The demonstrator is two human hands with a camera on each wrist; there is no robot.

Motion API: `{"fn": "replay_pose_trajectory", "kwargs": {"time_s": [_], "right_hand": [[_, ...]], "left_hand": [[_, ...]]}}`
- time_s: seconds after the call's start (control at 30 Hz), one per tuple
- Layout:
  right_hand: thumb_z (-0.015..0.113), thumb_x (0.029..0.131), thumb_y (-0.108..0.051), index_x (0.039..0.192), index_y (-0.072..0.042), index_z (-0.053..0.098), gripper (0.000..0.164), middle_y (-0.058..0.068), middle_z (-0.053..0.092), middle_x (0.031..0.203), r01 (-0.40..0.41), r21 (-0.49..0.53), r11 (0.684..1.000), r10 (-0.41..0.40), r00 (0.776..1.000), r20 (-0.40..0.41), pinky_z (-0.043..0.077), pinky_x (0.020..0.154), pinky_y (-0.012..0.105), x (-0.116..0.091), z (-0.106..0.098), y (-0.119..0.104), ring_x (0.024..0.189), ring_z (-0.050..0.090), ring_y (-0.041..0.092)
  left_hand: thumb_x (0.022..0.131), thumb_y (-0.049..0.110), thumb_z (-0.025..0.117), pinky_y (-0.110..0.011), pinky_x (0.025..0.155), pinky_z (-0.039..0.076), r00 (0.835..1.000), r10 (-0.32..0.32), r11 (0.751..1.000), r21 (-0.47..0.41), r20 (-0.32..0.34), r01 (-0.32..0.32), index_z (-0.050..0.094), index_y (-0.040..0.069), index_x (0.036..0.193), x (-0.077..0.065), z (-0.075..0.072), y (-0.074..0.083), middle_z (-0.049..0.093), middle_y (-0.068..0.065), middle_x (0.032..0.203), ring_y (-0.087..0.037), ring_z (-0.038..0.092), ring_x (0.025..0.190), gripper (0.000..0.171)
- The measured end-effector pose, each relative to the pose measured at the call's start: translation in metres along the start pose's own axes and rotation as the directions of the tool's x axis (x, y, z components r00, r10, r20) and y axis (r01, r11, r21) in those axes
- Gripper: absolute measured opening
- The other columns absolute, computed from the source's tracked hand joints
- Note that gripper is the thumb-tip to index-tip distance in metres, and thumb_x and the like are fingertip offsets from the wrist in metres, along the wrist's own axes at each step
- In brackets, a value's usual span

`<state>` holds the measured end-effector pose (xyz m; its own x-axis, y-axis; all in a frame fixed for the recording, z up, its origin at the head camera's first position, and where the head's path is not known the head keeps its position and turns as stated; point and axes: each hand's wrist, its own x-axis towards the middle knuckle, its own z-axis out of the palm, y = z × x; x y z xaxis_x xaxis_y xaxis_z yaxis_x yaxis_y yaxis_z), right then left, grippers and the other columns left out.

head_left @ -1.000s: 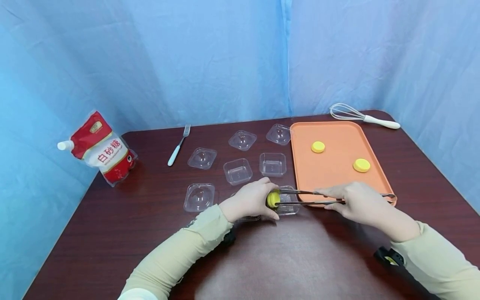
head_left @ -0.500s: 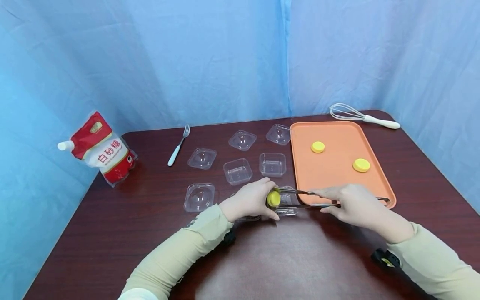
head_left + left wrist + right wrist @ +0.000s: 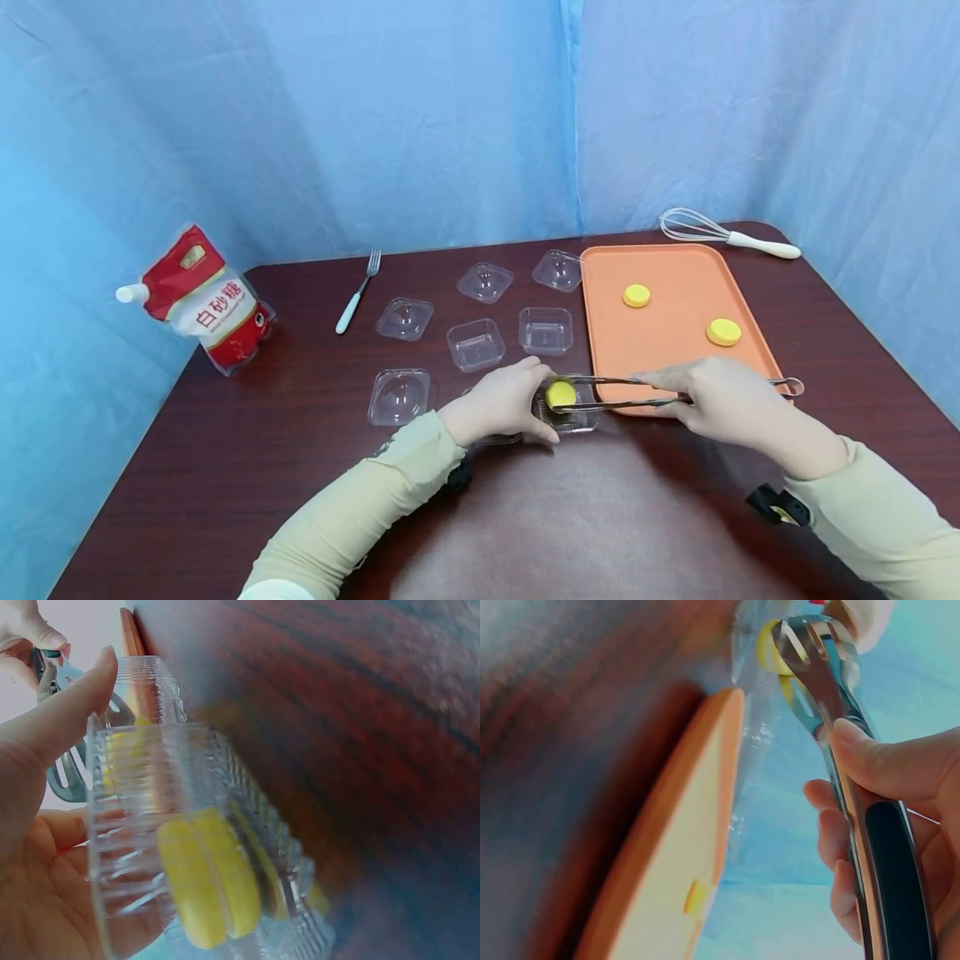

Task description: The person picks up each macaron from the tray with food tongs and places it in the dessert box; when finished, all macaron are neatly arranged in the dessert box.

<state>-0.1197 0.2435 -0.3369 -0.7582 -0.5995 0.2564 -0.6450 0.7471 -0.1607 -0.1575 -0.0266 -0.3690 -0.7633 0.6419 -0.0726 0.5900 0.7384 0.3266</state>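
My left hand [image 3: 498, 402] spans a clear plastic box [image 3: 581, 421], thumb on its near side and fingers on its far side. In that box sits a yellow macaron [image 3: 561, 395]. My right hand [image 3: 712, 404] grips metal tongs [image 3: 622, 404], whose tips stand on either side of this macaron; the right wrist view shows their slotted ends [image 3: 821, 664] against it. Another clear box [image 3: 101, 855] holding a yellow macaron [image 3: 202, 874] stands beneath my left hand, mostly hidden by it in the head view.
Right of the boxes lies an orange tray [image 3: 660, 362] with two yellow macarons [image 3: 637, 295]. Behind my hands are two clear boxes [image 3: 546, 332] and several domed lids [image 3: 405, 318]. A fork [image 3: 352, 304], sugar pouch [image 3: 213, 304] and whisk [image 3: 738, 239] lie farther out.
The macaron between the tong tips has shifted slightly right, away from my left fingers. The tongs and my right hand dipped left, then came back right. My left hand stays in place.
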Motion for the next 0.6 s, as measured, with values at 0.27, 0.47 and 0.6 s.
{"fn": "replay_pose_trajectory", "kwargs": {"time_s": [0.27, 0.47, 0.6], "right_hand": [[0.082, 0.066, -0.007, 0.111, -0.010, 0.071, 0.046, -0.001, 0.072, 0.088, 0.050, 0.025, 0.998, -0.049, 0.998, -0.031, 0.023, 0.043, 0.016, -0.002, 0.002, 0.004, 0.050, 0.028, -0.007], [0.083, 0.066, -0.010, 0.112, -0.008, 0.070, 0.048, -0.006, 0.069, 0.081, 0.071, 0.062, 0.996, -0.068, 0.997, -0.042, 0.025, 0.044, 0.015, -0.004, 0.007, 0.008, 0.053, 0.031, -0.009], [0.084, 0.065, -0.011, 0.113, -0.007, 0.069, 0.051, -0.004, 0.070, 0.083, 0.056, 0.090, 0.994, -0.052, 0.998, -0.043, 0.029, 0.046, 0.015, -0.005, 0.008, 0.011, 0.056, 0.036, -0.008]], "left_hand": [[0.064, 0.043, 0.085, -0.025, 0.084, 0.050, 1.000, 0.006, 1.000, -0.005, -0.001, -0.006, 0.060, 0.011, 0.116, -0.001, -0.001, 0.001, 0.056, 0.001, 0.104, -0.010, 0.060, 0.091, 0.066], [0.066, 0.045, 0.083, -0.025, 0.079, 0.049, 1.000, 0.027, 0.999, 0.032, 0.006, -0.027, 0.061, 0.012, 0.114, -0.002, 0.000, 0.000, 0.055, 0.001, 0.099, -0.010, 0.057, 0.083, 0.063], [0.069, 0.048, 0.080, -0.026, 0.078, 0.049, 0.999, 0.040, 0.995, 0.089, 0.026, -0.042, 0.059, 0.011, 0.123, -0.003, -0.003, 0.002, 0.055, 0.000, 0.102, -0.012, 0.056, 0.084, 0.069]]}}
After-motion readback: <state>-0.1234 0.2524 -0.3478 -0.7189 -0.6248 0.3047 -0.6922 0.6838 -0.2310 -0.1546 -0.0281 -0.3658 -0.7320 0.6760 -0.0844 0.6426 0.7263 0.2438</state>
